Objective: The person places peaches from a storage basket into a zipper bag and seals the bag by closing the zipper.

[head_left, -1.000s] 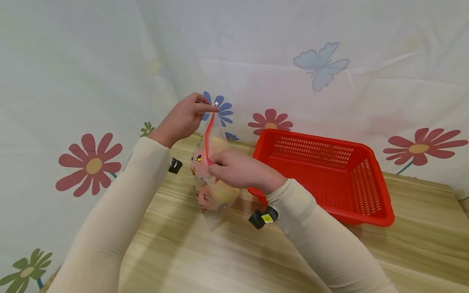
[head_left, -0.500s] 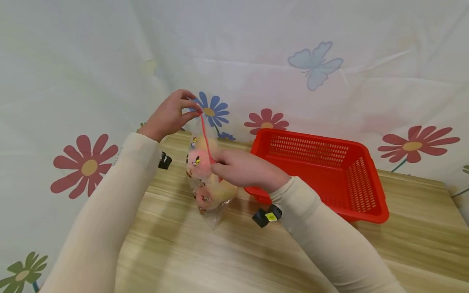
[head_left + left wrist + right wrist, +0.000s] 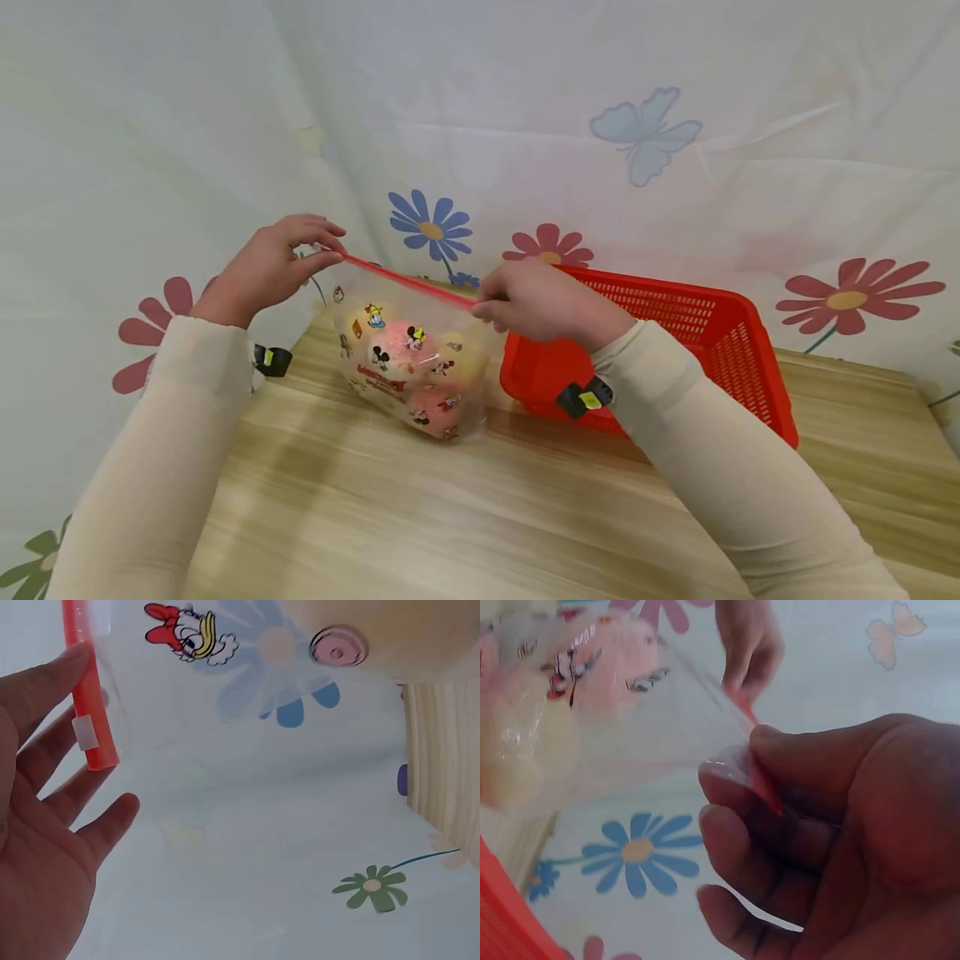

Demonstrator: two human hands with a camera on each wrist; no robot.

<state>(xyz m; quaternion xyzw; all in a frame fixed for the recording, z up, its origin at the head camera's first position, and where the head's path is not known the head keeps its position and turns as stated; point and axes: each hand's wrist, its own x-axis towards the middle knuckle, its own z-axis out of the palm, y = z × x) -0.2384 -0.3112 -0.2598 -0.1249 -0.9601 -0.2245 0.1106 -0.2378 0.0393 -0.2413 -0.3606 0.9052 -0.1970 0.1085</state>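
Note:
A clear zipper bag (image 3: 397, 354) with cartoon prints and a red zip strip hangs between my two hands over the wooden table. Pink and pale yellow round things (image 3: 450, 354) fill its lower part. With thumb and fingers, my left hand (image 3: 281, 262) pinches the left end of the red strip; in the left wrist view a small white slider (image 3: 85, 733) sits on the strip by those fingers. My right hand (image 3: 551, 304) pinches the strip's other end between thumb and forefinger, its remaining fingers loosely bent in the right wrist view.
Right of the bag stands a red plastic basket (image 3: 768, 375) with perforated walls, partly behind my right forearm. The wooden table (image 3: 420, 508) reaches back to a white cloth (image 3: 480, 108) printed with flowers and a butterfly.
My left hand has moved left and down, my right hand slightly right and up. The red strip, steep before, now stretches taut across, and the bag's printed side faces me more.

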